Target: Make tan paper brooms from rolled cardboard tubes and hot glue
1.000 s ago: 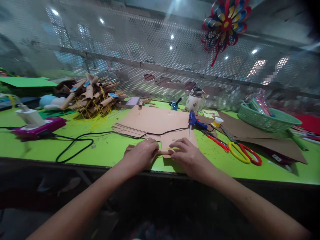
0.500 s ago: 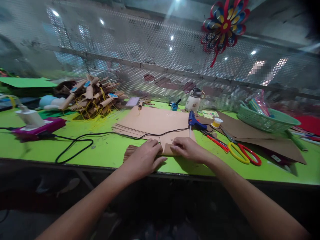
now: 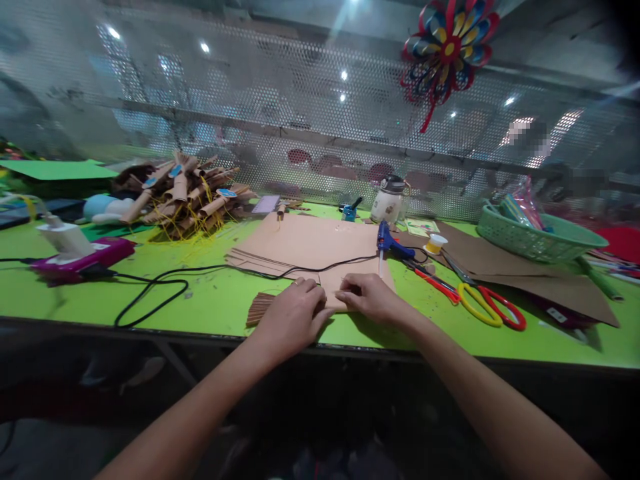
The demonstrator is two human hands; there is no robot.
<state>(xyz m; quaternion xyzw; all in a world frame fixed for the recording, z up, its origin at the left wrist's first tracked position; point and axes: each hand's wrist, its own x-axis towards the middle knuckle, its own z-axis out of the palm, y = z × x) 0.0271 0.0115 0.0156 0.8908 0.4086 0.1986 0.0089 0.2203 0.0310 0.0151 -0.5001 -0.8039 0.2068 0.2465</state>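
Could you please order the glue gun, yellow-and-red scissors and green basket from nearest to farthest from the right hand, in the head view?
1. Glue gun: just beyond the right hand.
2. Yellow-and-red scissors: to the right.
3. Green basket: farther right, toward the back.

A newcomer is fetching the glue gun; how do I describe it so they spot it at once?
On the lime-green table, find the broad light-brown sheets in the middle. The glue gun lies at their right side, left of the scissors. Its blue, pistol-shaped body sets it apart from the red-handled and yellow-handled tools nearby.
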